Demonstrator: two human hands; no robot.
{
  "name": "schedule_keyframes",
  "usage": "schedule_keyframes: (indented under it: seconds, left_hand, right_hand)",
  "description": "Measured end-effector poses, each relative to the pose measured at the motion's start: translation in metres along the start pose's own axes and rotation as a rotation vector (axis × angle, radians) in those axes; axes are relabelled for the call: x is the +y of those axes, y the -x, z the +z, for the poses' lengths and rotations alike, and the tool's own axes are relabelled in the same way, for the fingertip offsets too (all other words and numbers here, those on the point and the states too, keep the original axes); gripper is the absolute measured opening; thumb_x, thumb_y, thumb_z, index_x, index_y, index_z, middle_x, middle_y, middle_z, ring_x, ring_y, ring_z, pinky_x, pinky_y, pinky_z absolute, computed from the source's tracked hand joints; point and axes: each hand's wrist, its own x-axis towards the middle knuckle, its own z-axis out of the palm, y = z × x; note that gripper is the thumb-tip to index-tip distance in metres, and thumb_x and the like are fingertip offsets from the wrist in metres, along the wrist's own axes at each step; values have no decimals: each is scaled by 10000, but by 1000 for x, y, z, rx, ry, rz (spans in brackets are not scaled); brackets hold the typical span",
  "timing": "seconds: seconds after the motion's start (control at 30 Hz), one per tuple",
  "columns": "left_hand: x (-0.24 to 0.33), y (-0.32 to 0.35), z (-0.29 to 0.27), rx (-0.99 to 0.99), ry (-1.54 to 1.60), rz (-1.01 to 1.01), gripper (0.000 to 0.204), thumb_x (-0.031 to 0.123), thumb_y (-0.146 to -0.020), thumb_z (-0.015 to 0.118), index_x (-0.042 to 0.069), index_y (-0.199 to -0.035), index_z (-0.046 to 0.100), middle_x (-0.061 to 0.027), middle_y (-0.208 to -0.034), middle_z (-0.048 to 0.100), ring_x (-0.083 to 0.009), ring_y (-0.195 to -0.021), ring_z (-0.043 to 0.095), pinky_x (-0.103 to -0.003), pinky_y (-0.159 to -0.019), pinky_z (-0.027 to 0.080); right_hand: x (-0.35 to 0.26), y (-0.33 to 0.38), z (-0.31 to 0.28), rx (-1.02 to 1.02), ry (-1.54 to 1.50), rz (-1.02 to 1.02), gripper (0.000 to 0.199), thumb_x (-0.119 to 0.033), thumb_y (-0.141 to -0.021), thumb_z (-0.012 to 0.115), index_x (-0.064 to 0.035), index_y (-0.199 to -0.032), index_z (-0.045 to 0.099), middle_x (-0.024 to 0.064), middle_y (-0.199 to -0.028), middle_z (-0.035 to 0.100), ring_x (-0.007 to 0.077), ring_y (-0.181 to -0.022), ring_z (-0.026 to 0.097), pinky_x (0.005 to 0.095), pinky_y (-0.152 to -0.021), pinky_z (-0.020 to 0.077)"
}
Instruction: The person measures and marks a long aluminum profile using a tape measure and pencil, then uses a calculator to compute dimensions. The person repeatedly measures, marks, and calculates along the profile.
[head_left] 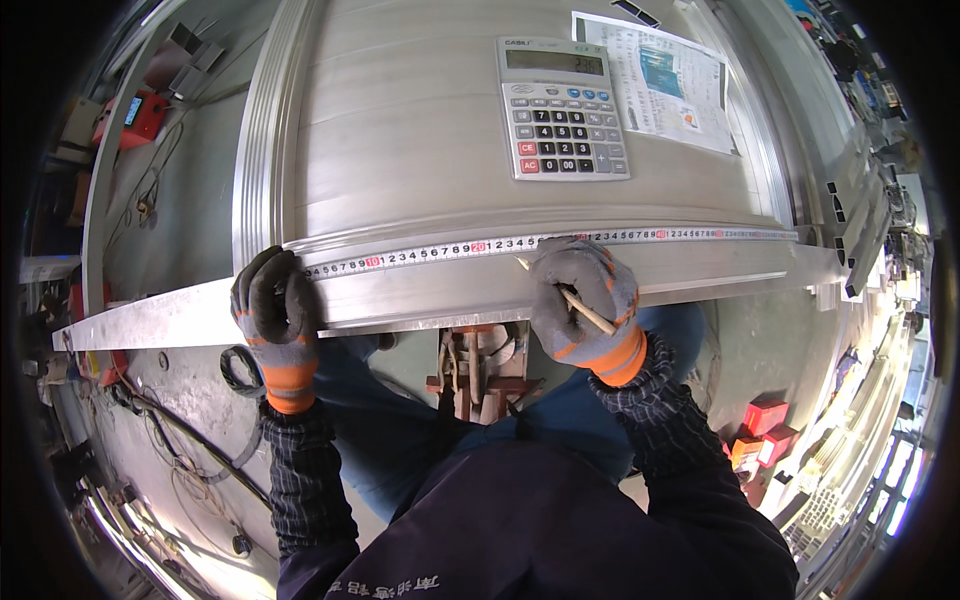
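Observation:
A silver metal profile (430, 300) lies across in front of me, with a white tape measure blade (430, 254) stretched along its top. My left hand (275, 325), in a grey and orange work glove, is closed at the blade's left end, thumb and fingers curled together over the profile. The tip of the blade is hidden under it. My right hand (590, 305), gloved alike, rests on the profile near the middle of the blade. Its fingers are closed round a thin, light wooden pencil (590, 312), whose point shows left of the fingers by the tape's lower edge.
A calculator (563, 110) and printed paper sheets (670, 85) lie on the metal panel (400, 120) beyond the tape. Below the profile stands a holder with wooden-handled tools (475, 365). Cables (190, 440) trail on the floor at left; red boxes (765, 430) stand at right.

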Motion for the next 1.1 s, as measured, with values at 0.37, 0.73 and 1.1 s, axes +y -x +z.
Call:
schedule_keyframes:
  seconds: [0.37, 0.73, 1.1]
  left_hand:
    - [3, -2, -2, -15, -6, -14, 264, 117, -1059, 712, 23, -1298, 772, -188, -1319, 782, -417, -1212, 712, -526, -1104, 545]
    - [-1, 1, 1, 4, -5, 1, 246, 137, -1083, 703, 36, -1297, 770, -183, -1323, 764, -407, -1218, 709, -531, -1104, 547]
    - [-5, 1, 2, -2, -2, -1, 237, 124, -1081, 701, 43, -1293, 772, -178, -1319, 766, -406, -1213, 712, -528, -1092, 557]
  right_hand:
    - [3, 1, 2, -11, 25, -2, 282, 30, -757, 755, -33, -1026, 700, 167, -924, 757, 380, -808, 757, 453, -785, 641]
    - [0, 4, 5, 3, -8, 62, 244, -18, -780, 791, -63, -1003, 704, 134, -950, 784, 382, -879, 786, 471, -852, 655]
    - [1, 5, 2, -29, -6, 66, 238, -24, -791, 794, -73, -1007, 710, 129, -960, 779, 376, -899, 786, 467, -841, 656]
